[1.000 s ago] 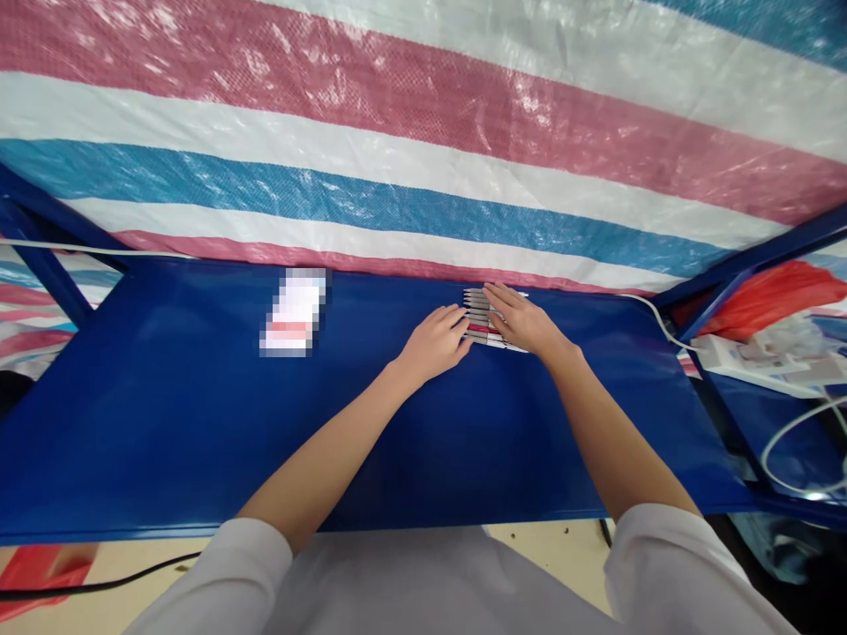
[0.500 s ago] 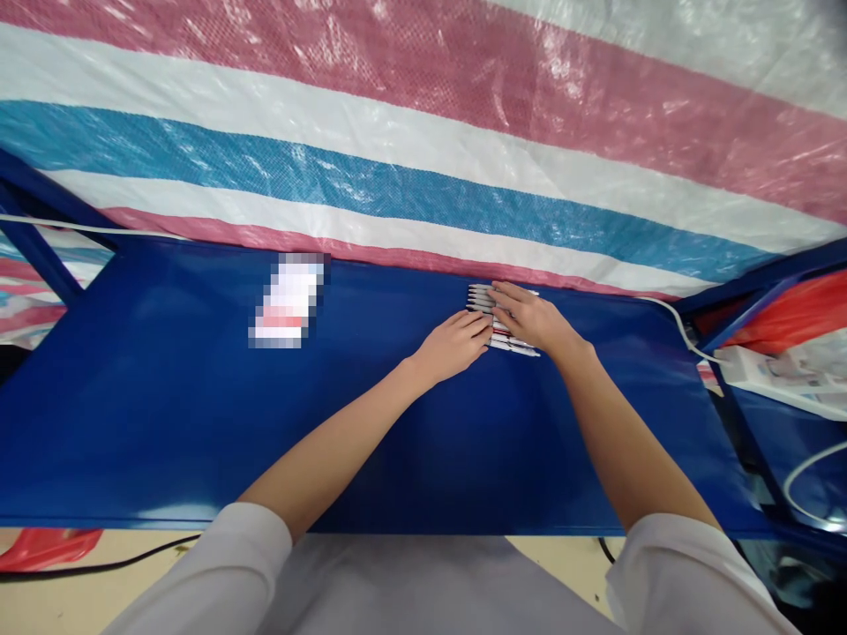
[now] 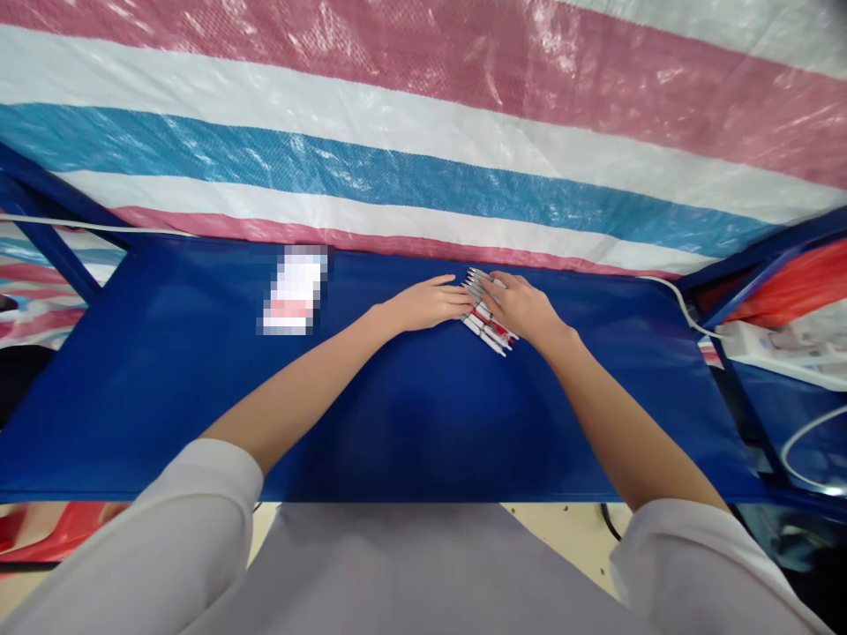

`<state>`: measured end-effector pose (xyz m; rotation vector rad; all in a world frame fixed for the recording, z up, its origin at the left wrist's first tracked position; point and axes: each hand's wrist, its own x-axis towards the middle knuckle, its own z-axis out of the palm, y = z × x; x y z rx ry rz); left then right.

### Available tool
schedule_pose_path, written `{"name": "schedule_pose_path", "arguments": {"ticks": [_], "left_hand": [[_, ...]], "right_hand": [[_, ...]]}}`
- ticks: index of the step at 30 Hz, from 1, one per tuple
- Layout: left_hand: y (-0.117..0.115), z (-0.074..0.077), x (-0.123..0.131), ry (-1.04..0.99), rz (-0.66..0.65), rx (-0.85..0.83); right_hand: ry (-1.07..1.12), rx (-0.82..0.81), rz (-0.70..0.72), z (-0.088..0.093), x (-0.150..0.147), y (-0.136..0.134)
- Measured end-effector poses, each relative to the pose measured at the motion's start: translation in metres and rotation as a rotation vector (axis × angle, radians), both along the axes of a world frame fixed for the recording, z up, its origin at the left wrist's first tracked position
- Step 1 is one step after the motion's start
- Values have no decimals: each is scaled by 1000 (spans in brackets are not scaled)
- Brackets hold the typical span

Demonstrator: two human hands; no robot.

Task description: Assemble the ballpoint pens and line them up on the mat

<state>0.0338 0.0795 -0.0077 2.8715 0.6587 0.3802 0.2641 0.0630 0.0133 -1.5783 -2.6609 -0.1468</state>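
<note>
Several white and grey pens (image 3: 488, 332), some with red parts, lie side by side in a slanted row on the blue tabletop (image 3: 371, 414). My left hand (image 3: 430, 304) is stretched out with its fingertips at the left ends of the pens. From the right, my right hand (image 3: 522, 309) rests over the upper part of the row, fingers spread across several pens. Part of the row is hidden under the right hand's fingers. Both hands touch the pens without wrapping round them.
A blurred-out flat white object (image 3: 296, 289) lies on the table to the left. A striped plastic sheet (image 3: 397, 176) hangs behind the table. At the right stands a white power strip (image 3: 781, 348) with a white cable (image 3: 681, 304). Blue frame posts flank both sides.
The row of pens has turned from nearly level to slanting down to the right. My left hand has moved left and up, its fingers straighter; the right hand has shifted slightly left.
</note>
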Motion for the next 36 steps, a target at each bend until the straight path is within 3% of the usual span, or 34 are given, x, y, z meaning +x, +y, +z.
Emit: {"name": "schedule_pose_path", "arguments": {"ticks": [7,13,25,29,36], "left_hand": [[-6,8,-2,17,15,48],[-20,-2,2,-16,67,55],[-18,6,-24,97,109,126],[-30,9,-20,55,205,184],[-73,13,3,-47,549,101]], "right_hand": [[-54,-35,-84,7,-17,-8],[-73,-32,-98,9,-25,-14],[-82,-179,-90,26,-21,-18],[-67,-227,-94,29,-14,-17],[-48,-217,-154,31,-19,-25]]}}
